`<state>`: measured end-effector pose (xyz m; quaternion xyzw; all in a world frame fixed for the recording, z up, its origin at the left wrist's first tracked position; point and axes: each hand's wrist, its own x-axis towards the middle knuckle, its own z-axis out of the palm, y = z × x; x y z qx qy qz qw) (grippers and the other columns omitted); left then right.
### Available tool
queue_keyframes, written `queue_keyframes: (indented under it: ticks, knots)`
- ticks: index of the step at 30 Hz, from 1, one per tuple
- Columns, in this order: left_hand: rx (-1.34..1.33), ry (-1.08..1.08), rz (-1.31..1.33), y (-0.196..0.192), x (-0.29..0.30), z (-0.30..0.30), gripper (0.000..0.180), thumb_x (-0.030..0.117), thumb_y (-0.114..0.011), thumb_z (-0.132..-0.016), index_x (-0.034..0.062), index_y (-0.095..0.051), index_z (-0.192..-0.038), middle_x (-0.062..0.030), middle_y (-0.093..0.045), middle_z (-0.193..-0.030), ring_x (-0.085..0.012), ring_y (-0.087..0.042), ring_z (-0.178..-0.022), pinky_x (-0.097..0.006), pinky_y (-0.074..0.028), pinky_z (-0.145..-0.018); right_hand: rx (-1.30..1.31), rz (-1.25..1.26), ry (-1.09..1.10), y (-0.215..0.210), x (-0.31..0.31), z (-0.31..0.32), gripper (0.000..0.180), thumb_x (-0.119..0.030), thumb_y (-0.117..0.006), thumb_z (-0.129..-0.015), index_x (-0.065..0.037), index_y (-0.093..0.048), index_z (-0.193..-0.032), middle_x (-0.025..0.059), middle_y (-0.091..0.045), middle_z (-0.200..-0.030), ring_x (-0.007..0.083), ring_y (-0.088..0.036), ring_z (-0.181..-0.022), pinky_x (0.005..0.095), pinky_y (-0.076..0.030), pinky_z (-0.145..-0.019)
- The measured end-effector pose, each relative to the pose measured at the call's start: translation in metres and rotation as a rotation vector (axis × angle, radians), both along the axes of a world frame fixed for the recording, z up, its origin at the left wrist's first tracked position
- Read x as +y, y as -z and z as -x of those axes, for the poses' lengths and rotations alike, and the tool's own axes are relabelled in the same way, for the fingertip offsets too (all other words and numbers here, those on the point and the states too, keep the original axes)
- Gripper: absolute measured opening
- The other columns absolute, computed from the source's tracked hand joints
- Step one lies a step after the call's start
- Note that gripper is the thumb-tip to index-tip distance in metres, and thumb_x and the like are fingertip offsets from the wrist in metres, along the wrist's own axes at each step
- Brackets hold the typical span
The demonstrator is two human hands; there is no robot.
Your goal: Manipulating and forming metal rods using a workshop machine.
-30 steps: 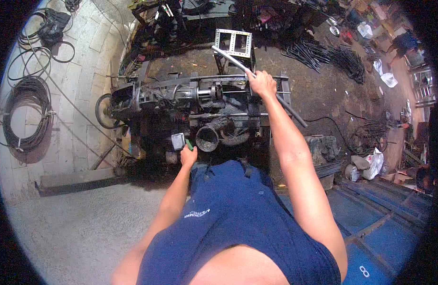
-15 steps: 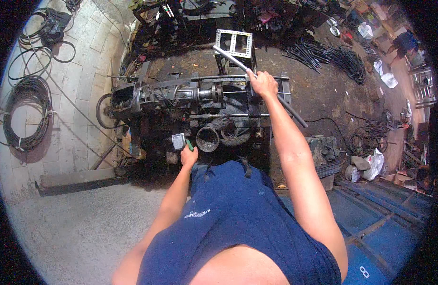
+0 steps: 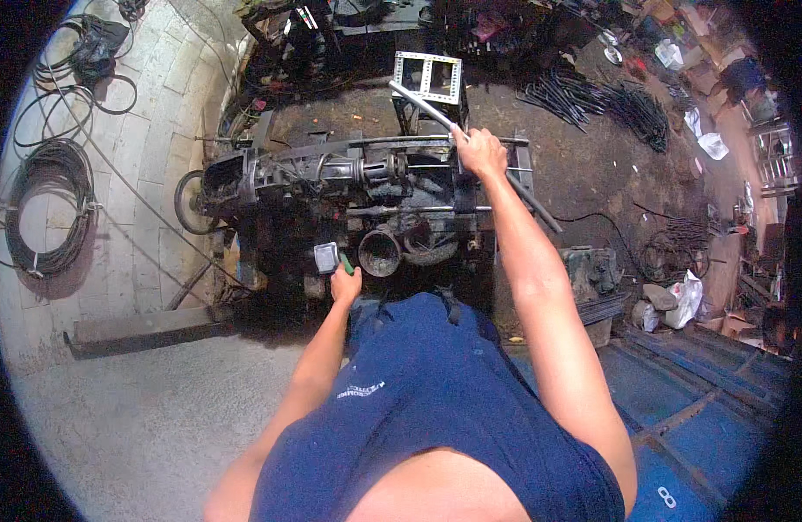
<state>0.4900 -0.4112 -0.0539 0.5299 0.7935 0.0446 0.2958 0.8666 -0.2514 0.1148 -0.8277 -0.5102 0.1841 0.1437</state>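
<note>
One left hand [image 3: 346, 284]: ours, fingers curled round green handle [image 3: 346, 264]; pale square piece [image 3: 327, 257] just beyond.
Between hands: funnel-shaped part [image 3: 380, 254].
Right hand [image 3: 482, 153]: we grip grey bar [image 3: 425, 105] partway along, fist closed.
Past right hand: white frame [image 3: 428, 76].

- Smooth metal in 2 finishes along the bar [image 3: 424, 103]: pale sheen at the upper end, dull dark grey at the lower.
- Green, plastic-looking surface on the handle [image 3: 346, 264]; smooth pale grey on the attached head [image 3: 326, 257].
- Dark, grimy metal across the machine [image 3: 331, 174], with brighter glints on the rail [image 3: 418, 210].
- Light, perforated, metal-looking top on the stand [image 3: 429, 56].
- Soft, matt navy cloth in the garment [image 3: 436, 365].
- Glossy black plastic in the wall-hung bag [image 3: 103, 36].
- Rough, stained surface over the dark floor [image 3: 584, 174].
</note>
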Motion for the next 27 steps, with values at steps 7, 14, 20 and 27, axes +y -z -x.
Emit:
queue_keyframes:
  ticks: [7, 14, 20, 27]
  knots:
    - [0.001, 0.006, 0.009, -0.004, 0.002, -0.003, 0.049, 0.035, -0.065, -0.081, 0.0048, -0.059, -0.119, -0.0254, -0.066, -0.101, -0.0419, -0.063, -0.097, -0.049, -0.050, -0.085, -0.055, 0.001, -0.025, 0.010, 0.003, -0.007, 0.070, -0.065, -0.035, -0.091, -0.006, -0.069, -0.107, 0.0204, -0.063, -0.113, 0.0383, -0.059, -0.107, 0.0484, -0.046, -0.091]
    - [-0.001, 0.005, 0.009, -0.002, 0.000, 0.000, 0.050, 0.039, -0.064, -0.080, 0.0053, -0.059, -0.116, -0.0251, -0.066, -0.100, -0.0428, -0.063, -0.096, -0.050, -0.050, -0.083, -0.074, 0.018, -0.037, 0.009, 0.006, -0.001, 0.072, -0.065, -0.034, -0.091, -0.004, -0.069, -0.107, 0.0210, -0.064, -0.112, 0.0382, -0.060, -0.107, 0.0482, -0.046, -0.092]
    - [-0.010, 0.006, 0.018, -0.009, 0.001, -0.003, 0.047, 0.038, -0.063, -0.080, 0.0047, -0.060, -0.114, -0.0254, -0.066, -0.100, -0.0430, -0.063, -0.096, -0.050, -0.050, -0.083, -0.072, 0.001, -0.022, 0.008, 0.004, -0.002, 0.072, -0.065, -0.034, -0.091, -0.005, -0.069, -0.107, 0.0211, -0.063, -0.113, 0.0383, -0.060, -0.108, 0.0485, -0.046, -0.092]
    - [0.007, -0.008, 0.033, -0.010, 0.001, -0.004, 0.046, 0.037, -0.063, -0.080, 0.0031, -0.061, -0.112, -0.0253, -0.066, -0.101, -0.0429, -0.063, -0.096, -0.050, -0.050, -0.084, -0.045, -0.004, -0.029, 0.007, 0.002, -0.005, 0.071, -0.065, -0.034, -0.091, -0.005, -0.069, -0.107, 0.0213, -0.063, -0.115, 0.0374, -0.059, -0.109, 0.0482, -0.046, -0.092]
